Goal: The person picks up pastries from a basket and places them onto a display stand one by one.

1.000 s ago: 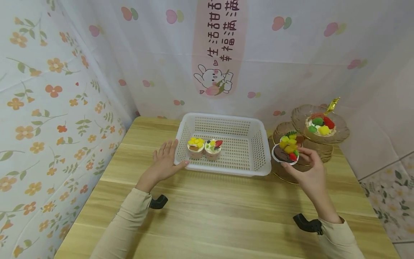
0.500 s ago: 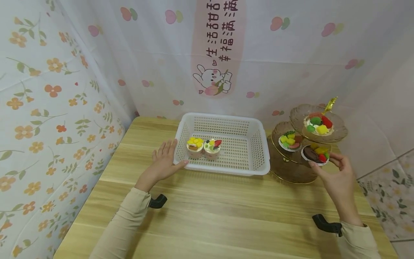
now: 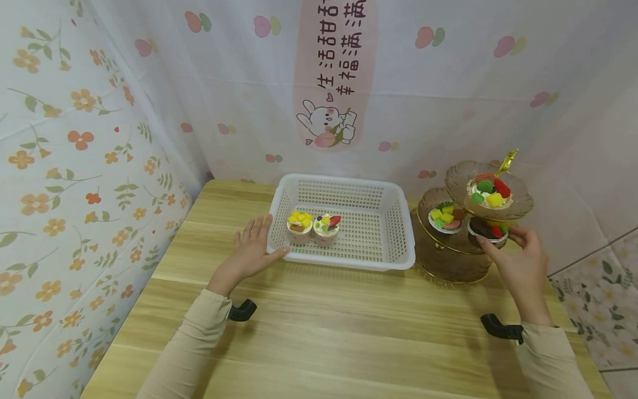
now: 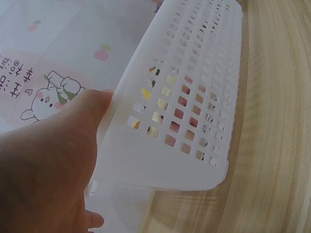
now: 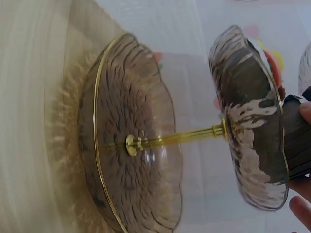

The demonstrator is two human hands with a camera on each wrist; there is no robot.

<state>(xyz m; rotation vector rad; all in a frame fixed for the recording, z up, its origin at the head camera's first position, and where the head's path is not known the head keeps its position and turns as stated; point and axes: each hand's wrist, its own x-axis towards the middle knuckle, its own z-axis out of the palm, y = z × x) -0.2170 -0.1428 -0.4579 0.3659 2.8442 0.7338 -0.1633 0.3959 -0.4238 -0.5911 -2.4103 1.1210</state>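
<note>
My left hand [image 3: 251, 254] rests at the left front corner of a white perforated basket [image 3: 344, 263], fingers spread and relaxed; in the left wrist view the thumb touches the basket's rim. Two small fruit-topped cupcakes, one with yellow cubes [image 3: 300, 226] and one with a red slice [image 3: 326, 228], stand at the basket's left. My right hand [image 3: 523, 269] pinches a fruit-topped chocolate cupcake [image 3: 480, 228] at the middle tier of a tiered stand [image 3: 451, 266]. Its dark fluted side [image 5: 297, 141] shows in the right wrist view. Whether it touches the tier cannot be told.
On the middle tier sits another fruit-topped cake [image 3: 445, 218]. The top tier holds a fruit tart [image 3: 489, 193], close above my right fingers, beside a golden handle [image 3: 507, 162]. A curtain [image 3: 249, 111] hangs behind the wooden table [image 3: 339, 332].
My right hand has carried the chocolate cupcake rightward, past the other cake, and lowered it at the middle tier under the top plate. My left hand has stayed at the basket.
</note>
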